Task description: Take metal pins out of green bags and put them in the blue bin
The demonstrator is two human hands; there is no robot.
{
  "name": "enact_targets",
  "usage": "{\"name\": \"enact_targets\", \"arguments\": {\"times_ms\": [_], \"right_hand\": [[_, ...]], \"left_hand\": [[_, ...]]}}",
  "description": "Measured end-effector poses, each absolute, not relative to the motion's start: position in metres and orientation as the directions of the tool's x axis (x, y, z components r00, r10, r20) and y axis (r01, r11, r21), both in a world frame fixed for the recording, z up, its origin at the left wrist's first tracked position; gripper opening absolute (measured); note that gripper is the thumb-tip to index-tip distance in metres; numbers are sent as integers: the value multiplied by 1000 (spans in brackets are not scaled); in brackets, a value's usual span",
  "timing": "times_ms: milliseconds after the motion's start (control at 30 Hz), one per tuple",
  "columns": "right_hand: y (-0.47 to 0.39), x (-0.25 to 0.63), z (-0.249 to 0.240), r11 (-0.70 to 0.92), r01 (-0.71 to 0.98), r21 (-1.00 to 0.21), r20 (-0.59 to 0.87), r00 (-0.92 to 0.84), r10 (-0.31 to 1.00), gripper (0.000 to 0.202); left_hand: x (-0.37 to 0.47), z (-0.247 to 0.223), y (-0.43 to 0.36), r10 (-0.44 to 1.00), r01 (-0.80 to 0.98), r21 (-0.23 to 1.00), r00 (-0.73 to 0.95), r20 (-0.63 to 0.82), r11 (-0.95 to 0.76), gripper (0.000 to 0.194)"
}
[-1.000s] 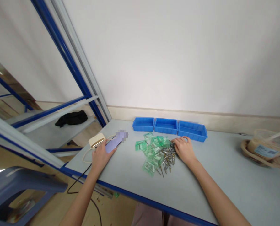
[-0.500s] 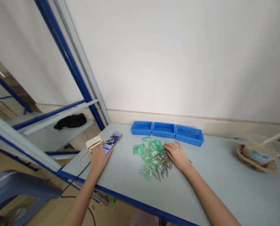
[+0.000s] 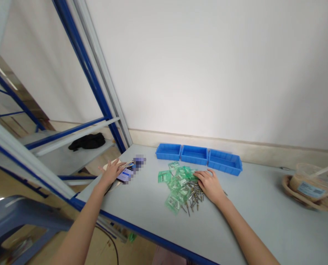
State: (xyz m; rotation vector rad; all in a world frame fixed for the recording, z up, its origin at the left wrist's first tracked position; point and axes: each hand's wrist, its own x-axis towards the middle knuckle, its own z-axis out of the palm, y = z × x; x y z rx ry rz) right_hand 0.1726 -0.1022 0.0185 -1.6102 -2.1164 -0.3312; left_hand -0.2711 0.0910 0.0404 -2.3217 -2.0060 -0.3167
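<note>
My left hand (image 3: 111, 173) lies with fingers stretched out over a white box-like device (image 3: 116, 161), mostly hidden beneath it. Beside those fingers is a phone (image 3: 124, 176) with its screen lit, and a pale cable crosses it. On the table, my right hand (image 3: 209, 184) rests palm down with fingers apart. Its fingertips touch the edge of a heap of small green plastic packets (image 3: 177, 182). Thin metal pieces, like screws or bits (image 3: 193, 197), lie loose in a pile beside that hand, partly under it.
Three blue trays (image 3: 194, 154) stand in a row along the wall. At the right, a plastic cup with a label (image 3: 309, 187) sits in a brown holder. A blue rack post (image 3: 89, 73) rises at the left, above a blue stool (image 3: 23, 217). Black cloth (image 3: 88, 141) lies on a shelf.
My left hand has shifted left and up, flattening over the white device beside the phone. My right hand stays at the packets. The view has shifted slightly.
</note>
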Motion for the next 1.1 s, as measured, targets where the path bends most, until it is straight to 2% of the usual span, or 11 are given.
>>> {"name": "enact_targets", "arguments": {"times_ms": [100, 400, 500, 600, 700, 833, 933, 1100], "right_hand": [[-102, 172, 18, 282, 957, -74, 492, -211, 844, 31], [-102, 172, 18, 291, 954, -79, 490, -217, 844, 29], [-102, 173, 17, 296, 952, -80, 492, -220, 842, 29], [-102, 173, 16, 299, 951, -77, 500, -223, 837, 30], [-102, 174, 15, 299, 952, -67, 502, -227, 835, 31], [-101, 174, 15, 295, 954, -57, 490, -230, 841, 31], [-101, 174, 14, 290, 956, -52, 486, -230, 843, 32], [-102, 174, 13, 288, 956, -53, 478, -229, 848, 31]], "left_hand": [[-270, 42, 102, 983, 984, 103, 135, 124, -148, 37], [-248, 43, 121, 967, 990, 142, -39, 251, 3, 35], [-245, 43, 118, 960, 989, 147, -27, 280, -15, 38], [-248, 41, 99, 937, 984, 141, 57, 345, -112, 39], [-255, 36, 66, 872, 958, 74, 219, 438, -278, 39], [-260, 28, 23, 838, 932, -65, 350, 418, -357, 38], [-259, 28, 11, 849, 933, -141, 359, 388, -330, 38], [-252, 31, 13, 912, 958, -172, 274, 307, -230, 37]]}}
